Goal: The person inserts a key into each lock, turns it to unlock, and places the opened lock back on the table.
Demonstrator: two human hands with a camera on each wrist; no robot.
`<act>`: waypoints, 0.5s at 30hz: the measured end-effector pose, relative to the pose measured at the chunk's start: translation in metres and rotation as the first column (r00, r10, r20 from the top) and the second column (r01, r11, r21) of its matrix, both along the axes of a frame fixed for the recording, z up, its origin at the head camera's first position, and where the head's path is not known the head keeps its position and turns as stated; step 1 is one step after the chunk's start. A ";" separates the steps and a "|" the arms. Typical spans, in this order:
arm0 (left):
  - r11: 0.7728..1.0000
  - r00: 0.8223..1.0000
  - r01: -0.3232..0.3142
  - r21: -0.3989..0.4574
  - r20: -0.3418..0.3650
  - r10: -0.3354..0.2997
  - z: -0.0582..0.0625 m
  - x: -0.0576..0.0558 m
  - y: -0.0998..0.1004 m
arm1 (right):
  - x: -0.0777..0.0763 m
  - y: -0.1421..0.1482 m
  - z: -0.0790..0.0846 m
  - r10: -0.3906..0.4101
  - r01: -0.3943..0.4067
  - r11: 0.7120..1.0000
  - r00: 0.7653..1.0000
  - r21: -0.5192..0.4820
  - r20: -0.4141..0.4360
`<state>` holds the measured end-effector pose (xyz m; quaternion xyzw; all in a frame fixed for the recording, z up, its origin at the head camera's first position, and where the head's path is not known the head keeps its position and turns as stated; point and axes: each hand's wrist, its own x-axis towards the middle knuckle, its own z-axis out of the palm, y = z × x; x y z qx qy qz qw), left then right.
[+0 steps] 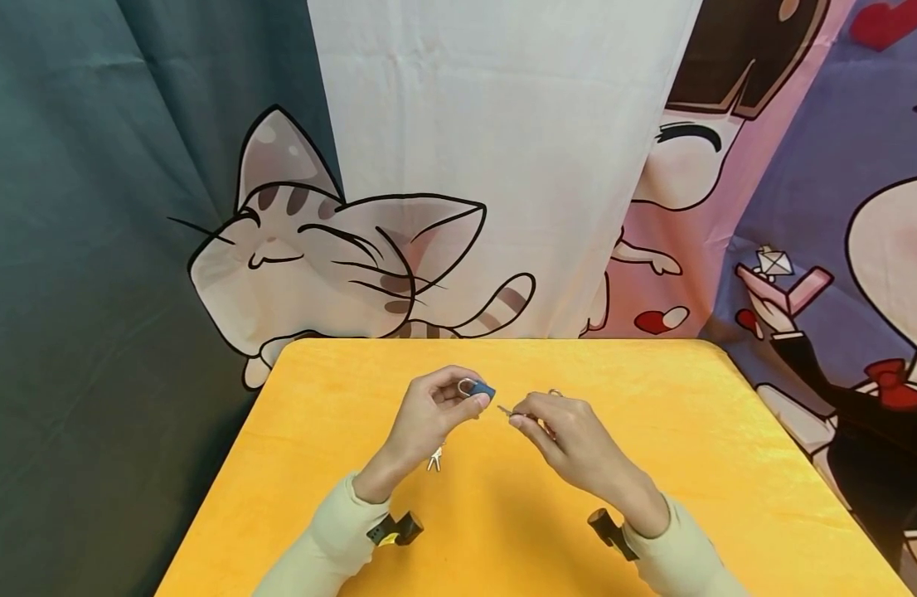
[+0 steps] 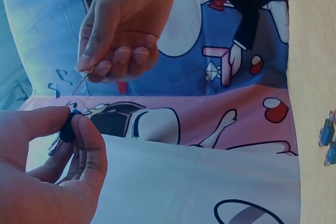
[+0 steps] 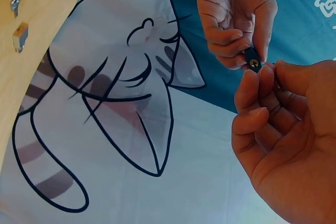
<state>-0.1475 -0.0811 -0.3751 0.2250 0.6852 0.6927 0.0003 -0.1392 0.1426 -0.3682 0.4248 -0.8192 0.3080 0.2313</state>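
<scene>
My left hand [image 1: 427, 408] grips a small blue padlock [image 1: 482, 389] between thumb and fingers, its metal shackle pointing left. In the right wrist view, the brass keyhole end of that padlock [image 3: 254, 63] faces the camera. Thumb and forefinger of my right hand [image 1: 570, 435] pinch a thin key [image 1: 504, 410], whose tip points at the padlock with a small gap between them in the head view. Most of the key is hidden by the fingers. Both hands are raised in front of the cloth backdrop in the wrist views.
Loose keys [image 1: 434, 458] lie on the yellow table [image 1: 339, 531] below my left hand. A brass-coloured padlock [image 3: 20, 36] shows in the right wrist view; blue padlocks [image 2: 326, 134] lie on the table in the left wrist view. A printed curtain [image 1: 503, 166] hangs behind the table.
</scene>
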 end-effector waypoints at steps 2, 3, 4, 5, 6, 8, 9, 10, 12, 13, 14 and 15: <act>1.000 1.000 0.008 0.013 0.011 -0.008 0.002 0.001 -0.001 | 0.000 -0.001 0.000 -0.001 0.001 1.000 1.000 0.005 0.003; 1.000 1.000 0.012 0.015 0.014 -0.012 0.002 0.002 -0.001 | 0.000 -0.001 0.000 0.002 -0.002 1.000 1.000 0.005 0.003; 1.000 1.000 0.015 0.017 0.014 -0.016 0.003 0.002 -0.002 | 0.000 -0.002 0.000 0.003 -0.003 1.000 1.000 0.007 0.006; 1.000 1.000 0.019 0.020 0.013 -0.019 0.003 0.002 -0.002 | 0.001 -0.002 0.000 0.007 -0.007 1.000 1.000 0.006 0.006; 0.999 1.000 0.024 0.024 0.012 -0.024 0.003 0.003 -0.002 | 0.001 -0.003 0.000 0.010 -0.010 1.000 1.000 0.004 0.002; 0.999 0.999 0.031 0.029 0.007 -0.031 0.004 0.004 -0.002 | 0.001 -0.003 0.000 0.014 -0.014 1.000 1.000 0.000 -0.007; 0.999 0.999 0.032 0.029 0.004 -0.033 0.004 0.005 -0.003 | 0.000 -0.004 0.000 0.015 -0.015 1.000 1.000 -0.002 -0.010; 0.999 0.999 0.035 0.032 0.004 -0.035 0.004 0.006 -0.003 | 0.000 -0.004 0.001 0.015 -0.015 1.000 1.000 -0.004 -0.011; 0.999 0.999 0.037 0.031 0.008 -0.037 0.004 0.007 -0.002 | 0.000 -0.005 0.000 0.019 -0.019 1.000 1.000 -0.008 -0.016; 0.999 0.999 0.038 0.032 0.011 -0.038 0.004 0.008 -0.002 | 0.000 -0.005 -0.001 0.020 -0.020 1.000 1.000 -0.009 -0.015; 0.999 0.999 0.039 0.032 0.015 -0.040 0.003 0.008 -0.002 | 0.000 -0.005 -0.001 0.023 -0.023 1.000 1.000 -0.009 -0.014; 0.999 0.999 0.041 0.032 0.017 -0.042 0.003 0.009 -0.002 | 0.000 -0.005 -0.001 0.024 -0.025 1.000 1.000 -0.010 -0.012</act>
